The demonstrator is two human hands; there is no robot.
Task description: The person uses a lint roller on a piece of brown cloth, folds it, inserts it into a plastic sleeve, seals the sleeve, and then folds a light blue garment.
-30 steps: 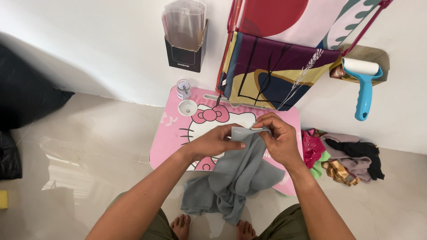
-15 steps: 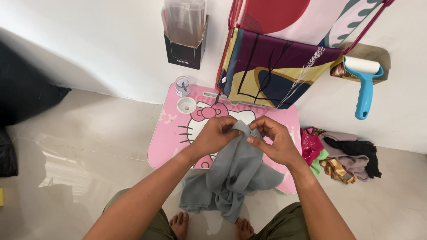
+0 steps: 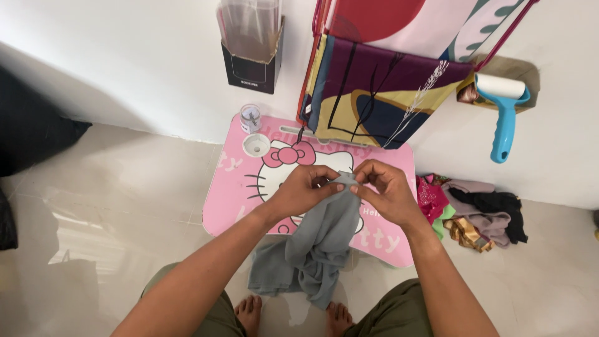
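A grey cloth (image 3: 315, 246) hangs from both of my hands over the small pink cartoon-cat table (image 3: 234, 193) and trails down toward my bare feet. My left hand (image 3: 306, 187) pinches the cloth's top edge from the left. My right hand (image 3: 380, 190) pinches the same edge from the right, fingertips almost touching the left ones. Whether something small sits between the fingers is too fine to tell.
A small clear jar (image 3: 250, 117) and its white lid (image 3: 256, 145) sit at the table's back left. Colourful fabric (image 3: 374, 93) hangs on a red rack behind. A blue lint roller (image 3: 504, 118) hangs on the wall. A heap of cloths (image 3: 477, 212) lies right. A black box (image 3: 251, 62) holds clear bags.
My hands have drawn closer together at the cloth's top edge and bunched it; the cloth hangs narrower than a second ago.
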